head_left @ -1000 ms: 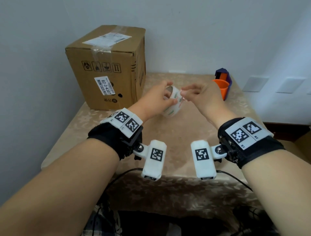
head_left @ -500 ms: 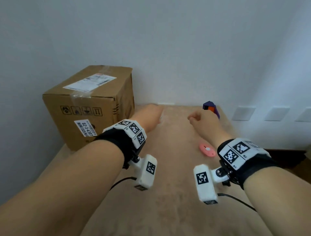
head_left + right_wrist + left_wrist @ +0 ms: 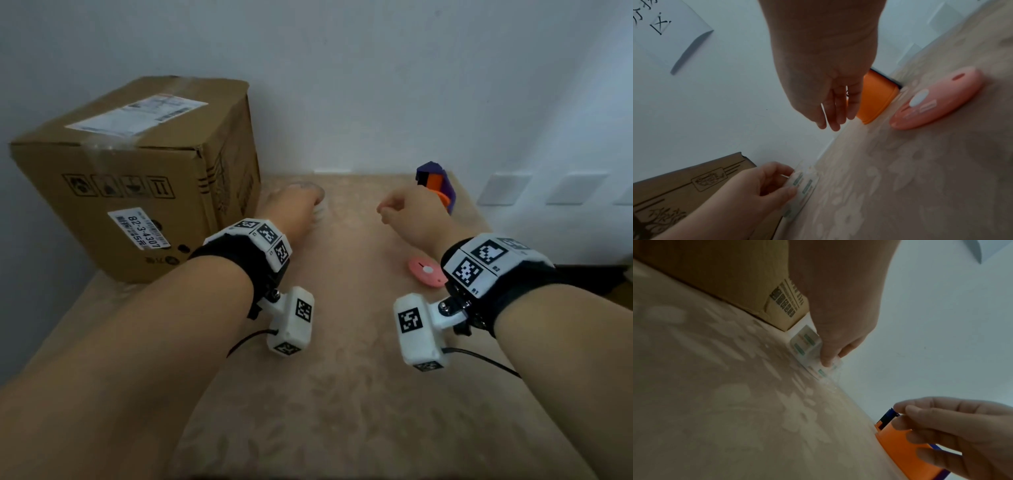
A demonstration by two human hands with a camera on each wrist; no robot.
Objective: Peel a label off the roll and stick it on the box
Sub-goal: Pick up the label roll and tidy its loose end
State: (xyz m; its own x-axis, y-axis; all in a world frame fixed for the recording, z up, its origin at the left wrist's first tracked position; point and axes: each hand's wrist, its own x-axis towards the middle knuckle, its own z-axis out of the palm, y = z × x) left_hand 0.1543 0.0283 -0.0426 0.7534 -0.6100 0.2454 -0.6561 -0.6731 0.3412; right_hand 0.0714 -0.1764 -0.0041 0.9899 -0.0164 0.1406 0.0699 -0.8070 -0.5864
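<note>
Where the patterned table (image 3: 342,394) meets the wall, I log an orange and purple holder (image 3: 436,186) and a pink oval gadget (image 3: 426,272) near my right hand (image 3: 407,214), its fingers pinched together, contents indiscernible. Since a second ago, both hands have parted. My left hand (image 3: 296,209) grips the label roll (image 3: 807,347), white with green print, on the table beside the cardboard box (image 3: 137,178).

One cardboard box (image 3: 137,181) stands at the left of the head view, bearing two printed labels: one on its top face, one on its front. On the bench (image 3: 342,394) are one label roll (image 3: 807,350), one pink oval gadget (image 3: 426,271) and one orange-and-purple object (image 3: 436,185). Two hands show, the left hand (image 3: 294,209) and the right hand (image 3: 407,214), and three wall plates sit at the right edge.
</note>
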